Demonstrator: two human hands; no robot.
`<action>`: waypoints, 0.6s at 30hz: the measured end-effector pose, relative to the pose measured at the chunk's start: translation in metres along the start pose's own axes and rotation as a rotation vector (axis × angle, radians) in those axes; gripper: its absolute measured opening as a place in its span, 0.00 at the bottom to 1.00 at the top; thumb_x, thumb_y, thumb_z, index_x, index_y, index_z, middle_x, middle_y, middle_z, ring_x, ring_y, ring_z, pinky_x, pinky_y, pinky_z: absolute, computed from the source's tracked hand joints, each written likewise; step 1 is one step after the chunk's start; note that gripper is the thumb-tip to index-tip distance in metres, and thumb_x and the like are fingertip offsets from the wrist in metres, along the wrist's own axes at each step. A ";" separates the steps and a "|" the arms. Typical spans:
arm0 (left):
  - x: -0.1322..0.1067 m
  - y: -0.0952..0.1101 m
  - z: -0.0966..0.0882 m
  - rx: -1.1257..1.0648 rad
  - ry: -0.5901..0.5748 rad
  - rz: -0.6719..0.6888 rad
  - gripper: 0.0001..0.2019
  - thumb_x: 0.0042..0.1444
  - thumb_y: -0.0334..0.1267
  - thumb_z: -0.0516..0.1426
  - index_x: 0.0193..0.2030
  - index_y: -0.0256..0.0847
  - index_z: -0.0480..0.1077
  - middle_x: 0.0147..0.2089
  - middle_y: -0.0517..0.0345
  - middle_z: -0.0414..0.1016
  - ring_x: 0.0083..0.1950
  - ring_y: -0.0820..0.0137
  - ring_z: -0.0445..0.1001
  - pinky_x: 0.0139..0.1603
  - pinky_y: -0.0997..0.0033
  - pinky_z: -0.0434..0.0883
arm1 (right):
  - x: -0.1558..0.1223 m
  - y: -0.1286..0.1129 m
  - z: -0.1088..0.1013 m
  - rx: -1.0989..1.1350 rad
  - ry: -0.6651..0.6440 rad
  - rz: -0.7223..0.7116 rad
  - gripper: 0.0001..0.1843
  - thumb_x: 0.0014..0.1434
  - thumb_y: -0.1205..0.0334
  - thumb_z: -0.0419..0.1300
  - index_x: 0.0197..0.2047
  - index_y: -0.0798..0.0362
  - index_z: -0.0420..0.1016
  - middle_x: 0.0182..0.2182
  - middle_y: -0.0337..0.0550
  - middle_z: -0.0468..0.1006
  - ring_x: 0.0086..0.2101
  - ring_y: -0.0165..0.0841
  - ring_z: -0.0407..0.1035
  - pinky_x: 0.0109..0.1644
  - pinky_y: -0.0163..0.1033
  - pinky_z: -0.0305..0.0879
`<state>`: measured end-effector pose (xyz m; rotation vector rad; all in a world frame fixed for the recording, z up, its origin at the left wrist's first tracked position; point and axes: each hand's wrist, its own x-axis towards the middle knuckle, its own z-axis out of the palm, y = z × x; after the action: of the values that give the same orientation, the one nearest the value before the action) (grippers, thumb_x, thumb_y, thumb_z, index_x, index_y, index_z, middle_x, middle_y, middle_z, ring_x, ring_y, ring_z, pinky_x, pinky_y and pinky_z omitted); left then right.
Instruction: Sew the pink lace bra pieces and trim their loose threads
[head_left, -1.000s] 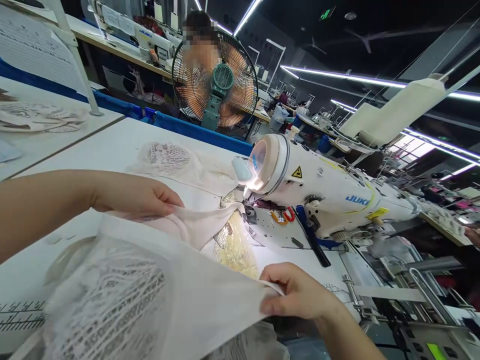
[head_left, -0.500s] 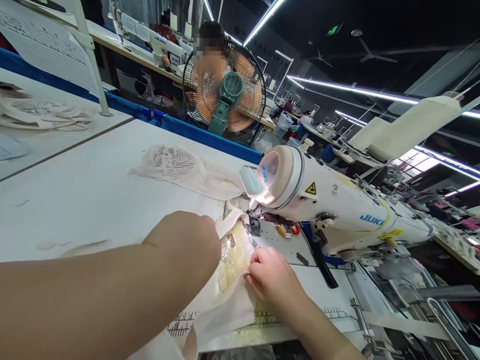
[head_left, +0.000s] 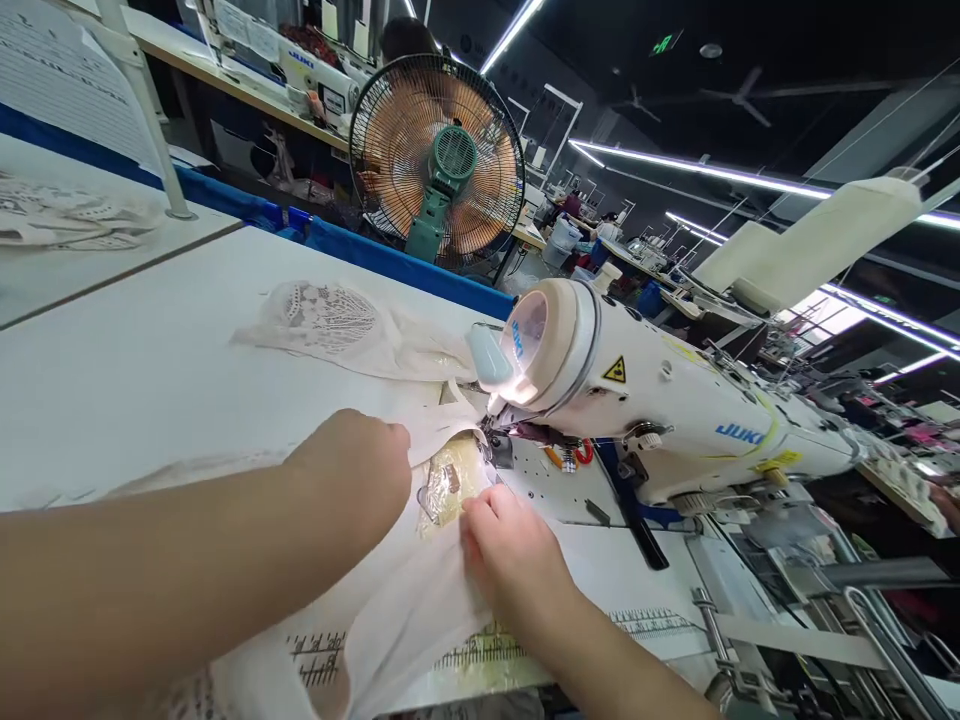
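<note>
Thin white fabric (head_left: 405, 610) lies under the head of a white JUKI sewing machine (head_left: 675, 400) and hangs toward the table's front edge. My left hand (head_left: 360, 465) is closed on the fabric left of the needle area; its fingertips are mostly hidden. Close below the presser foot (head_left: 499, 450), my right hand (head_left: 514, 545) pinches the fabric's edge between thumb and fingers. Between both hands shows a shiny, yellowish taped patch (head_left: 448, 480) on the machine bed. A printed measuring scale (head_left: 480, 650) runs along the front, partly covered by cloth.
Another white piece with a grey print (head_left: 330, 315) lies behind the needle area. Orange and red handles (head_left: 582, 452) sit beneath the machine arm, near a dark bar (head_left: 645, 535). A large fan (head_left: 439, 160) stands beyond the blue-edged table. More printed pieces (head_left: 67, 212) lie far left.
My left hand has drawn slightly left, and fabric now spreads between it and the presser foot. My right hand has moved a little left, with cloth covering more of the taped patch. The view shifted slightly.
</note>
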<state>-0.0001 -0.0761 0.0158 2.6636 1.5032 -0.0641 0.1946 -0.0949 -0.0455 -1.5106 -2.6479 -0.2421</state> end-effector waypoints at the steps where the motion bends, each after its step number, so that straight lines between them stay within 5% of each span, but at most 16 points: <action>1: 0.001 -0.001 -0.008 0.004 -0.096 -0.009 0.07 0.32 0.34 0.61 0.12 0.39 0.67 0.17 0.56 0.63 0.24 0.63 0.67 0.27 0.66 0.61 | 0.000 0.000 0.001 0.003 0.004 -0.024 0.09 0.47 0.77 0.59 0.28 0.52 0.69 0.27 0.39 0.70 0.25 0.30 0.60 0.23 0.34 0.46; 5: 0.025 -0.019 -0.038 -0.321 -0.363 -0.044 0.11 0.52 0.45 0.54 0.31 0.45 0.76 0.29 0.55 0.77 0.31 0.62 0.72 0.31 0.68 0.62 | 0.000 0.005 0.004 0.059 -0.001 -0.089 0.08 0.50 0.75 0.56 0.29 0.52 0.68 0.28 0.40 0.70 0.28 0.31 0.62 0.25 0.34 0.50; 10: 0.078 -0.049 -0.015 -0.609 -0.078 -0.267 0.14 0.43 0.30 0.56 0.11 0.39 0.62 0.15 0.61 0.65 0.20 0.72 0.61 0.26 0.72 0.55 | -0.003 0.008 0.009 0.121 0.045 -0.105 0.09 0.49 0.76 0.53 0.30 0.53 0.68 0.27 0.41 0.70 0.28 0.31 0.63 0.26 0.33 0.53; 15: 0.107 -0.048 0.024 -0.822 0.077 -0.384 0.04 0.42 0.33 0.58 0.21 0.39 0.71 0.20 0.62 0.67 0.25 0.71 0.64 0.27 0.73 0.59 | -0.009 0.003 0.016 0.150 0.185 -0.086 0.09 0.52 0.75 0.50 0.28 0.52 0.66 0.26 0.41 0.70 0.28 0.32 0.63 0.27 0.33 0.56; 18: 0.115 -0.043 0.033 -0.969 0.115 -0.422 0.06 0.42 0.38 0.60 0.26 0.37 0.74 0.20 0.62 0.67 0.24 0.70 0.65 0.26 0.72 0.61 | -0.012 -0.003 0.018 0.159 0.225 -0.088 0.10 0.53 0.75 0.48 0.30 0.52 0.67 0.28 0.42 0.72 0.28 0.33 0.65 0.27 0.33 0.60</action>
<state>0.0230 0.0414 -0.0280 1.5975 1.5388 0.6254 0.1989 -0.1036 -0.0652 -1.2422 -2.4929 -0.1905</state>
